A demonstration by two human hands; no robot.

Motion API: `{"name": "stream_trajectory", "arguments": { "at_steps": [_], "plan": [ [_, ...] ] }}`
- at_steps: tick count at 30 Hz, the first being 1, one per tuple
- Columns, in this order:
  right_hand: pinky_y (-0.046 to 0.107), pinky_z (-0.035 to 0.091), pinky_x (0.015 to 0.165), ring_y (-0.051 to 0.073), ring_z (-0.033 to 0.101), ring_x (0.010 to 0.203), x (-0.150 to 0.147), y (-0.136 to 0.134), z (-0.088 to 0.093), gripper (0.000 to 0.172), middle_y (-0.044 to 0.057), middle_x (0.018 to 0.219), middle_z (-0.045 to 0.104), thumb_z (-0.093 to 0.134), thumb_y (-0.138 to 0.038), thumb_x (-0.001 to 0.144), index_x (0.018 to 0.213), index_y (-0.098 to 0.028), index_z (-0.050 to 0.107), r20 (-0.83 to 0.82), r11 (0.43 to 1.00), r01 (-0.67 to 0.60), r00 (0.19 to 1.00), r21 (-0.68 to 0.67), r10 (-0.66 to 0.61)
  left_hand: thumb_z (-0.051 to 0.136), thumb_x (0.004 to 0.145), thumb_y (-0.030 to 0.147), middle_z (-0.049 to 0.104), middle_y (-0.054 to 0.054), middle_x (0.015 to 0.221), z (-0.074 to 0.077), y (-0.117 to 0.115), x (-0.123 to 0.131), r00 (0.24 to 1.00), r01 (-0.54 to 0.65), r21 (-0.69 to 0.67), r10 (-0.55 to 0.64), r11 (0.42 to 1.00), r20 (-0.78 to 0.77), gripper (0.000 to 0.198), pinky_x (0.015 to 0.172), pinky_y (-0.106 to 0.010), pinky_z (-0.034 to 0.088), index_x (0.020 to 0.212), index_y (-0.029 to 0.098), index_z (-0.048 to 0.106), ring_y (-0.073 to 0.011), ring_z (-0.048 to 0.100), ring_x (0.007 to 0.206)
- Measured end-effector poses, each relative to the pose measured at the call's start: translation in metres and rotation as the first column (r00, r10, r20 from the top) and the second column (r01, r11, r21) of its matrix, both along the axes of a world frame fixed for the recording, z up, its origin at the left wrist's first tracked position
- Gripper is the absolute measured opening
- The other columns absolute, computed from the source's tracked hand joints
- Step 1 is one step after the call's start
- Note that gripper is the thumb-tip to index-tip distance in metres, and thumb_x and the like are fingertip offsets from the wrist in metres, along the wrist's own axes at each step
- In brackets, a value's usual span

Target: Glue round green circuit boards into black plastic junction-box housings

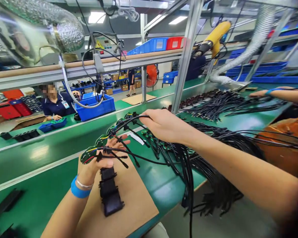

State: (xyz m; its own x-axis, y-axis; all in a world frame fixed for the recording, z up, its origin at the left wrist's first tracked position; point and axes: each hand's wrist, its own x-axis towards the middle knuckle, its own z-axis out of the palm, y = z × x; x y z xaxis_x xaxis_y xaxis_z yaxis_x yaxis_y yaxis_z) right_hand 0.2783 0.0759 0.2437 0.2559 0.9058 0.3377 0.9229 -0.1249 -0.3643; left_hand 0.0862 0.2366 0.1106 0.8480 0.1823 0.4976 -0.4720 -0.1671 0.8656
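Observation:
My left hand (104, 163) is palm up with fingers partly spread, bearing a row of green circuit boards (89, 156) with short coloured wires and black cables. My right hand (161, 125) pinches a black cable (144, 116) beside the far end of that row. Below my left hand, black plastic housings (112, 202) stand in a line on a sheet of cardboard (139, 208). Under my right forearm lies a heap of black cables (213, 132) with green boards at their near ends; many hang over the table edge.
A metal post (186, 56) rises beyond my right hand. Across the green belt (47, 147), a co-worker (55, 103) sits by a blue bin (96, 110). Another person's hand (258, 94) reaches in at right, above an orange bag (285, 145). More cables (221, 102) lie farther back.

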Motion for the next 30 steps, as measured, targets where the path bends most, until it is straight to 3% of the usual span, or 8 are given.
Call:
{"name": "stream_trajectory", "arguments": {
  "at_steps": [3,7,13,16,19,22,26,30],
  "plan": [
    [0.025,0.037,0.056,0.017,0.060,0.070,-0.016,0.011,-0.025,0.038,0.004,0.081,0.066,0.053,-0.055,0.084,0.087,-0.017,0.057,-0.199,0.986,-0.123,0.975,-0.116,0.098,0.072,0.069,0.042,0.047,-0.009,0.141,0.010,-0.005,-0.009,0.997,-0.037,-0.086,0.042,0.996,0.065,0.056,0.111,-0.060,0.026,0.121,0.025,0.058,-0.0380,0.034,0.135],
    [0.027,0.041,0.061,0.023,0.062,0.082,-0.041,0.019,-0.075,0.080,0.007,0.095,0.066,0.083,-0.054,0.049,0.110,-0.016,0.047,-0.303,0.959,-0.244,0.933,-0.143,0.192,0.074,0.067,0.029,0.051,-0.010,0.137,0.026,-0.010,-0.025,0.989,-0.081,-0.207,0.105,0.975,0.108,0.079,0.112,-0.061,0.021,0.139,0.026,0.043,-0.0374,0.035,0.135],
    [0.026,0.036,0.058,0.023,0.062,0.076,-0.078,0.037,-0.122,0.088,0.006,0.096,0.066,0.071,-0.028,0.063,0.136,-0.013,0.025,-0.272,0.964,-0.241,0.941,-0.115,0.203,0.075,0.068,0.026,0.056,-0.009,0.131,0.031,-0.019,-0.040,0.986,-0.125,-0.253,0.148,0.959,0.073,0.080,0.111,-0.060,0.025,0.140,0.026,0.041,-0.0374,0.039,0.133],
    [0.026,0.035,0.060,0.022,0.061,0.077,-0.075,0.040,-0.111,0.055,0.007,0.090,0.066,0.058,-0.023,0.074,0.124,-0.012,0.039,-0.182,0.973,-0.213,0.964,-0.095,0.193,0.076,0.069,0.022,0.056,-0.008,0.131,0.030,-0.020,-0.052,0.982,-0.182,-0.240,0.187,0.954,-0.004,0.086,0.105,-0.060,0.035,0.143,0.030,0.034,-0.0364,0.050,0.124],
    [0.026,0.033,0.060,0.020,0.056,0.074,-0.058,0.038,-0.079,0.017,0.008,0.085,0.062,0.044,-0.031,0.086,0.091,-0.017,0.051,-0.097,0.990,-0.103,0.991,-0.101,0.094,0.073,0.076,0.019,0.062,-0.009,0.121,0.027,-0.007,-0.075,0.956,-0.282,-0.194,0.259,0.940,-0.137,0.084,0.096,-0.057,0.045,0.146,0.031,0.028,-0.0340,0.059,0.113],
    [0.026,0.029,0.053,0.015,0.048,0.061,-0.043,0.037,-0.044,0.026,0.003,0.071,0.055,0.036,-0.037,0.091,0.075,-0.019,0.045,-0.178,0.987,-0.070,0.983,-0.141,0.044,0.076,0.073,0.020,0.064,-0.015,0.117,0.019,0.015,-0.098,0.944,-0.250,-0.159,0.204,0.955,-0.257,0.068,0.096,-0.057,0.043,0.135,0.022,0.048,-0.0375,0.057,0.115],
    [0.024,0.024,0.047,0.010,0.036,0.051,-0.042,0.047,-0.023,0.023,-0.003,0.059,0.041,0.038,-0.032,0.090,0.073,-0.018,0.045,-0.356,0.955,-0.257,0.915,-0.148,0.191,0.090,0.038,0.046,0.050,-0.019,0.137,0.001,0.036,-0.088,0.984,-0.122,-0.313,0.074,0.942,-0.161,0.085,0.110,-0.056,0.027,0.113,0.014,0.064,-0.0443,0.032,0.134],
    [0.023,0.019,0.039,0.008,0.025,0.042,-0.057,0.066,-0.022,0.022,-0.006,0.051,0.029,0.036,-0.031,0.091,0.081,-0.017,0.050,-0.525,0.891,-0.408,0.812,-0.198,0.256,0.063,0.054,0.079,0.042,-0.016,0.144,-0.016,0.035,-0.036,0.984,-0.174,-0.443,0.144,0.880,-0.101,0.094,0.113,-0.052,0.021,0.123,0.017,0.056,-0.0380,0.027,0.138]
  ]
}}
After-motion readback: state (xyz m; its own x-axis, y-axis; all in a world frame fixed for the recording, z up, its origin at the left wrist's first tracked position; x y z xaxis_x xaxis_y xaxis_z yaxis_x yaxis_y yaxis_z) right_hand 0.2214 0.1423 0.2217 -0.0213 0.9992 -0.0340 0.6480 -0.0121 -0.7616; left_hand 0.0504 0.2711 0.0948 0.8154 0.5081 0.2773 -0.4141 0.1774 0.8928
